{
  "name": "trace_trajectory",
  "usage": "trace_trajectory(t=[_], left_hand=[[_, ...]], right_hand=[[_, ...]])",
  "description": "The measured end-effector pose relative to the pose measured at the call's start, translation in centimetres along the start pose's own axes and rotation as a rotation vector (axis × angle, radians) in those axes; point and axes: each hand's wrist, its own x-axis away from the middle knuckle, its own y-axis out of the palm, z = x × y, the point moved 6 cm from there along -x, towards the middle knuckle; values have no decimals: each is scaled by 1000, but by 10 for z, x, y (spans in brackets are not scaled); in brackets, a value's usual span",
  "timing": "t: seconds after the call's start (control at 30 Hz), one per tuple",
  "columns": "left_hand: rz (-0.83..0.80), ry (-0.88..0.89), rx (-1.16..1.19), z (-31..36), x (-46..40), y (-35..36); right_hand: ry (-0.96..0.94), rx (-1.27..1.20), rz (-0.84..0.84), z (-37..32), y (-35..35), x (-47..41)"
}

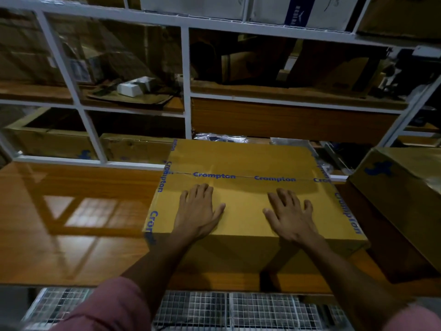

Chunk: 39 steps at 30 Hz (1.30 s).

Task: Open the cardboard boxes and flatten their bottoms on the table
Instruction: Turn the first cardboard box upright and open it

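Observation:
A closed brown cardboard box (241, 163) sealed with clear tape printed "Crompton" in blue stands on the glossy wooden table (71, 211), right of centre. My left hand (199, 210) lies flat on the box's top near its front edge, fingers spread. My right hand (290, 213) rests flat on the same top, a little to the right, fingers spread too. Neither hand grips anything. The taped centre seam runs just beyond my fingertips. A second brown box (403, 187) with a blue mark sits tilted at the right edge.
A white metal frame (186, 87) with glass panes rises behind the table, with shelves of cartons and a small white box (132, 88) behind it. Plastic-wrapped items (220, 137) lie behind the box. A wire mesh rack (214, 309) sits below the table's front edge.

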Motion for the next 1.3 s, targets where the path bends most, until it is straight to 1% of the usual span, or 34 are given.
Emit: trace_trajectory(t=[0.07, 0.17, 0.37, 0.5, 0.63, 0.73, 0.9, 1.1, 1.3], left_hand=[[-56, -8, 11, 0, 6, 5], [-80, -1, -17, 6, 26, 5], [53, 15, -90, 16, 79, -3], [203, 47, -123, 26, 116, -4], [236, 39, -129, 30, 129, 8], [232, 26, -135, 27, 124, 23], [186, 48, -127, 18, 99, 52], [201, 94, -128, 9, 74, 72], [33, 71, -127, -6, 63, 99]], right_hand=[[10, 0, -24, 3, 5, 4], [-3, 0, 7, 2, 6, 20], [-31, 29, 141, -2, 6, 78], [-40, 56, 277, -3, 12, 113], [-50, 65, 332, -2, 24, 126], [-53, 75, 351, 2, 37, 120], [-82, 112, 324, 4, 56, 94], [-72, 116, 298, 5, 66, 56], [-79, 107, 253, -1, 87, 41]])
